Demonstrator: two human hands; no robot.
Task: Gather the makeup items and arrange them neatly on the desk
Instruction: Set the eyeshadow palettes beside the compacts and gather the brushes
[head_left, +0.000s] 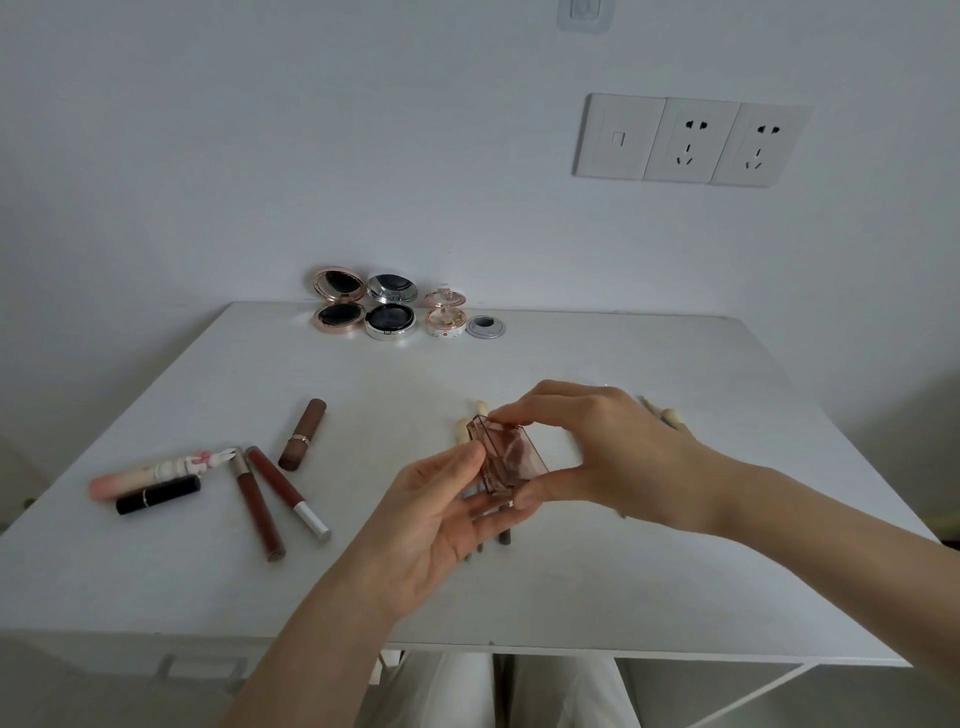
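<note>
Both hands hold a small translucent brown makeup case (511, 457) above the middle of the white desk (649, 587). My left hand (441, 514) supports it from below with the thumb on its near left edge. My right hand (587, 452) pinches its far rim and its right corner. Several makeup brushes (467, 423) lie under the hands, mostly hidden. On the left lie a brown lipstick (303, 434), two reddish lip gloss tubes (260, 504), a black lipstick (157, 494) and a pink tube (145, 473). Three open compacts (389, 306) stand in a row at the far edge.
A grey cable grommet (484, 327) sits in the desk beside the compacts. The wall behind carries a switch and socket panel (685, 140). More brush tips (667, 415) show behind my right wrist. My legs are visible below the near desk edge.
</note>
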